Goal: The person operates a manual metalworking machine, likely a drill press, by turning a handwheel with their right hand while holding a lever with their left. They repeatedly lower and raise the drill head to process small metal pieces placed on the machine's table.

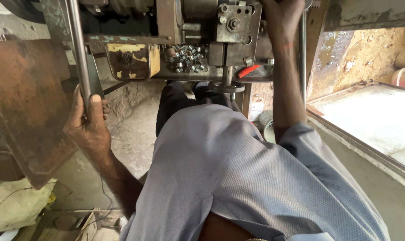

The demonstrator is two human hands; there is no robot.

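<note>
A long grey metal bar (80, 53) runs from the top edge of the view down into the person's left hand (88, 125). The left hand is wrapped closed around the bar's lower end, thumb pressed flat along the front of it, fingers curled behind. Just to the outer side of that grip hangs a large rusty brown metal plate (26, 102), its lower corner pointing toward the floor. Below the grip lies dusty concrete floor (131, 129), and farther down at the corner sits a pale sack (13, 203).

Beyond the grip, toward the middle of the view, is a worn machine (189, 40) with a chipped yellow panel (133, 60). Beside that panel, a tray on the machine holds a heap of small shiny metal sleeves (189, 58). A red handle (248, 70) sticks out near a round handwheel (227, 86) under the machine.

The right hand (280, 18) reaches up to the machine's top edge beside a thin vertical rod (303, 53). Its fingers are cut off by the frame, so whether it holds anything cannot be told.

The person's grey-blue shirt (238, 174) fills the foreground, with dark trousers (180, 102) below the machine.
</note>
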